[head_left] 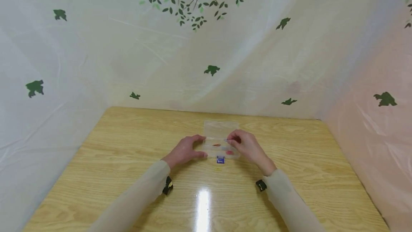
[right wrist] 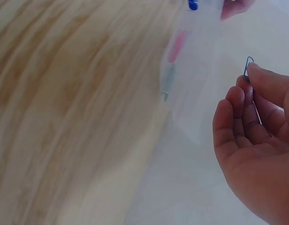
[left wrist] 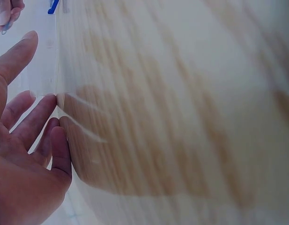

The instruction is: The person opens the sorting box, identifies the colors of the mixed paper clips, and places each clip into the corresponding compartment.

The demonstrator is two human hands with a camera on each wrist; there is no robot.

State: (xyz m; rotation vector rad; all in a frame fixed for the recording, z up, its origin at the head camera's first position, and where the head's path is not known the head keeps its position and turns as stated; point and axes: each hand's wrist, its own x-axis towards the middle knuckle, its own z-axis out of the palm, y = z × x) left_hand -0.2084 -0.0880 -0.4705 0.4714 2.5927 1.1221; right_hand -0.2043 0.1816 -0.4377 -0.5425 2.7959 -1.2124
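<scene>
A clear plastic box (head_left: 210, 152) stands on the table with its see-through lid (head_left: 221, 129) raised at the back. Inside it lie a small orange-red piece (head_left: 216, 145) and a pink-red piece (head_left: 229, 152). At the box's left side is my left hand (head_left: 186, 150), thumb by the front corner and fingers by the back one; the left wrist view shows those fingers relaxed. Above the box's right part, my right hand (head_left: 246, 145) pinches a blue wire paper clip (right wrist: 248, 68) between thumb and forefinger. In the right wrist view, pink (right wrist: 177, 46) and green (right wrist: 169, 77) pieces show through the wall.
Just in front of the box sits a small blue item (head_left: 220, 159), with a thin yellow piece (head_left: 218, 169) nearer me. The wood-grain table (head_left: 128, 139) is enclosed by pale sheeting (head_left: 154, 63) with leaf prints at the back and sides.
</scene>
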